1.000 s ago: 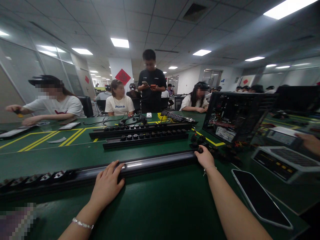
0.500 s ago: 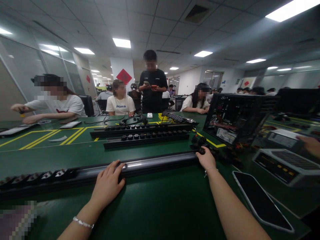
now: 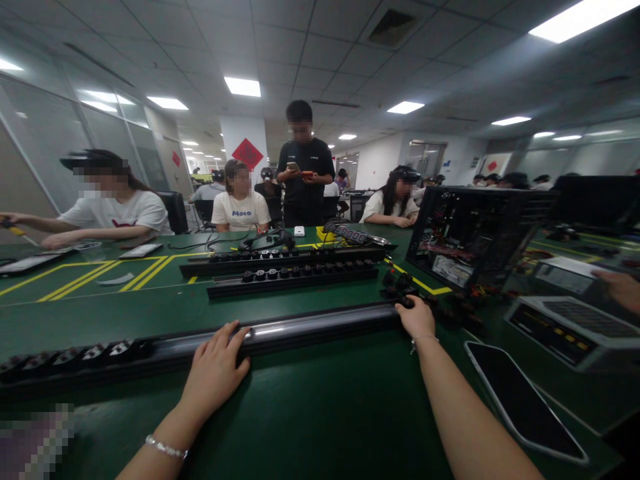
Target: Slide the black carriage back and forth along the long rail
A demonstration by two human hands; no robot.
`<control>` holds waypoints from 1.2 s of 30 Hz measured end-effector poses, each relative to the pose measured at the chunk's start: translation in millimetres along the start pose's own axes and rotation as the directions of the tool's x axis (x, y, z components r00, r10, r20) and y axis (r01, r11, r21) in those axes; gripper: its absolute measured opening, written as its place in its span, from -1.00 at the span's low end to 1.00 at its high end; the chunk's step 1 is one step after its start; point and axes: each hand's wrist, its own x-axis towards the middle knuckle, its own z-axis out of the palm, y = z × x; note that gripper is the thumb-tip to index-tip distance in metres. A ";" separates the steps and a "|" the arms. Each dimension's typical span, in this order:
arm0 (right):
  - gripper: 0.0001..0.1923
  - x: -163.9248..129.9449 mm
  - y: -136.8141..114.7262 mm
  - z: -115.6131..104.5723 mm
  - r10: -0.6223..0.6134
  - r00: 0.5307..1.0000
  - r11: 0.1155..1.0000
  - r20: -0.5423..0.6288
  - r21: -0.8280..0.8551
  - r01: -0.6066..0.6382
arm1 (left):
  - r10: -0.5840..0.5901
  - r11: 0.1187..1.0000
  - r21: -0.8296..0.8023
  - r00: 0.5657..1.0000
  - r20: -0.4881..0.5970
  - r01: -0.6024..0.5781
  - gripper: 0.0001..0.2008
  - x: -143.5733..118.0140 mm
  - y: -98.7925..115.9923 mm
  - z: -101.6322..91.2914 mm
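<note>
"What lies behind the socket rail on the tabletop?"

"Two socket strips, one behind the other."

"And to their right?"

"A computer case. Farther right and nearer stands a power supply unit, with a smartphone lying before it, right of the socket rail."

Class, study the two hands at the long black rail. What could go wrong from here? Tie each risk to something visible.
The long black rail might slide or twist if pushed, since the left hand only rests over it and no clamp shows.
The right hand, at the rail's right end, could knock the loose dark parts just beyond it.
The phone lies beside the right forearm, so a sideways swing might bump it.
</note>
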 end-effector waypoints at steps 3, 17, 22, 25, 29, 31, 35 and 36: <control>-0.53 0.9 1.2 0.2 0.004 1.000 1.000 -0.006 -0.004 -0.004 | 0.004 1.000 -0.002 1.000 -0.009 -0.004 -0.49 0.0 -0.6 0.6; -0.54 4.0 4.4 -0.8 0.009 0.999 1.000 -0.030 -0.022 -0.010 | 0.005 1.000 -0.001 1.000 -0.010 -0.005 -0.50 -0.4 -1.9 2.2; -0.53 4.7 5.6 -0.4 -0.008 0.999 1.000 -0.050 -0.022 0.006 | 0.000 1.000 0.011 1.000 -0.003 0.000 -0.50 0.0 -1.0 1.4; -0.53 4.1 4.6 -0.5 -0.008 0.998 1.000 -0.058 -0.021 0.007 | 0.001 1.000 0.013 1.000 -0.005 -0.001 -0.50 0.4 -0.6 0.7; -0.53 3.3 4.3 -1.2 0.000 0.998 1.000 -0.070 -0.025 -0.002 | 0.002 1.000 0.019 1.000 -0.006 -0.002 -0.50 0.1 -0.1 -0.3; -0.52 3.9 5.1 -2.2 0.018 0.997 1.000 -0.074 -0.021 -0.019 | 0.006 1.000 0.021 1.000 -0.010 -0.006 -0.50 -0.4 0.1 -0.5; -0.51 5.2 5.7 -4.8 0.051 0.997 0.998 -0.060 -0.022 -0.053 | 0.005 1.000 0.021 1.000 -0.006 -0.005 -0.50 -0.7 -0.3 0.0; -0.51 5.3 5.4 -5.4 0.055 0.997 0.998 -0.055 -0.021 -0.056 | 0.004 1.000 0.020 1.000 -0.006 -0.004 -0.50 -0.6 -0.5 0.3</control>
